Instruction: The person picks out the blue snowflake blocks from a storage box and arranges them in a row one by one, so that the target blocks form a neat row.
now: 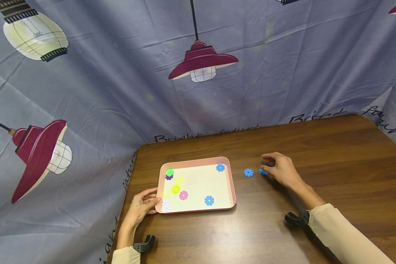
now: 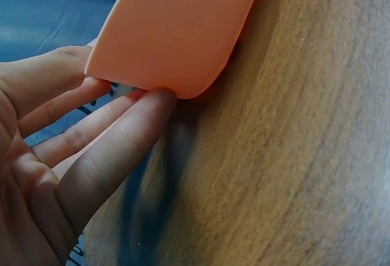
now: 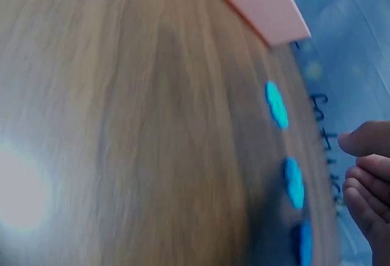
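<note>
A shallow pink tray [image 1: 198, 163] with a pale inside lies on the wooden table, holding several notched plastic discs. My left hand [image 1: 141, 206] grips its near left corner, thumb [image 2: 116, 150] against the wall and the other fingers on the far side. To the right of the tray, my right hand [image 1: 283, 170] hovers over blue notched discs with fingers loosely bent; nothing shows between them. One blue disc [image 1: 248, 172] lies nearer the tray, another [image 1: 263, 171] below my fingertips. The right wrist view shows a third blue disc [image 3: 306, 241] in that row.
Inside the tray are blue discs [image 1: 209, 200], a pink disc [image 1: 183, 195], yellow ones [image 1: 175, 189], a green disc [image 1: 169, 172] partly over a purple one [image 1: 169, 177], and white ones [image 1: 166, 205]. A grey-blue curtain [image 1: 135, 91] hangs behind the table [image 1: 250, 231].
</note>
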`<state>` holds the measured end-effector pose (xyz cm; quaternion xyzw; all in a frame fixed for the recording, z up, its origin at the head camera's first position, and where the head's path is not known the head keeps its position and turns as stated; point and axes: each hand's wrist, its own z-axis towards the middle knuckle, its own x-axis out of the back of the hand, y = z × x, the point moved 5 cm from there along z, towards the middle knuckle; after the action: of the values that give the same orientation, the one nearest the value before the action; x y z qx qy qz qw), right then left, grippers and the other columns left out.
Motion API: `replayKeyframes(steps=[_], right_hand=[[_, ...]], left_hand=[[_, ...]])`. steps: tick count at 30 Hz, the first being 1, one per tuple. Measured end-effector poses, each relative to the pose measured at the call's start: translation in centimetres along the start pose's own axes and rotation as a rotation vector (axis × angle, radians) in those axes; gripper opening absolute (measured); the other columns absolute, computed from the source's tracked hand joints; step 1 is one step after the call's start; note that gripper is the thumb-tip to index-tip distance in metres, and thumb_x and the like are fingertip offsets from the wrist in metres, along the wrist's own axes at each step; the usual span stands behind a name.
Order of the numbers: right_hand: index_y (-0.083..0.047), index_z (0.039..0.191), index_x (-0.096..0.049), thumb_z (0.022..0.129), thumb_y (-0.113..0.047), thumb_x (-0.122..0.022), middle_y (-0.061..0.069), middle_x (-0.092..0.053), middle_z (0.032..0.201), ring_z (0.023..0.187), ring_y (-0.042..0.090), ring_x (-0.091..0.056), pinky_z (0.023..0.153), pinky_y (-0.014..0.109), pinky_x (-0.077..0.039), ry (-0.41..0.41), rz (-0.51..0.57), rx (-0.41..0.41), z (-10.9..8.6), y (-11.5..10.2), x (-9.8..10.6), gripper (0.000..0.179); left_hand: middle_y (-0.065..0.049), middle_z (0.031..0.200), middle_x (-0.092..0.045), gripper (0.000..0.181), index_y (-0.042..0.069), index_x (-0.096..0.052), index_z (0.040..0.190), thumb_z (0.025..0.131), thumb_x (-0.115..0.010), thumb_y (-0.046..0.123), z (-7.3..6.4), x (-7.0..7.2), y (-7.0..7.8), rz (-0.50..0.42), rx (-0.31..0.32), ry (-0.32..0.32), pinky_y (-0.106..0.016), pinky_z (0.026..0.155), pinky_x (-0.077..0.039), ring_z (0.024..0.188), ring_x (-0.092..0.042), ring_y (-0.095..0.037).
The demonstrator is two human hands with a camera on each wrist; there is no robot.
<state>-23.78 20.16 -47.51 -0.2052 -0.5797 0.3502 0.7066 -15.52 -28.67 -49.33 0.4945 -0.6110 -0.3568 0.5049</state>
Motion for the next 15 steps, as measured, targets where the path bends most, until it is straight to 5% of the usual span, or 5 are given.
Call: replayKeyframes(steps=[15], right_hand=[[0.003,0.118,-0.067,0.083,-0.008,-0.076,0.016,-0.066,0.114,0.101,0.033,-0.066,0.085,0.045,-0.055,-0.085,0.108,-0.006,2.3,-5.6,-4.9,0.038]], left_hand=[[-0.021,0.107,-0.066,0.049,-0.008,-0.056,0.132,0.086,-0.071,-0.004,0.1,0.0,-0.1,-0.013,-0.006,-0.013,-0.036,0.061,-0.06,0.087,-0.068,-0.028]])
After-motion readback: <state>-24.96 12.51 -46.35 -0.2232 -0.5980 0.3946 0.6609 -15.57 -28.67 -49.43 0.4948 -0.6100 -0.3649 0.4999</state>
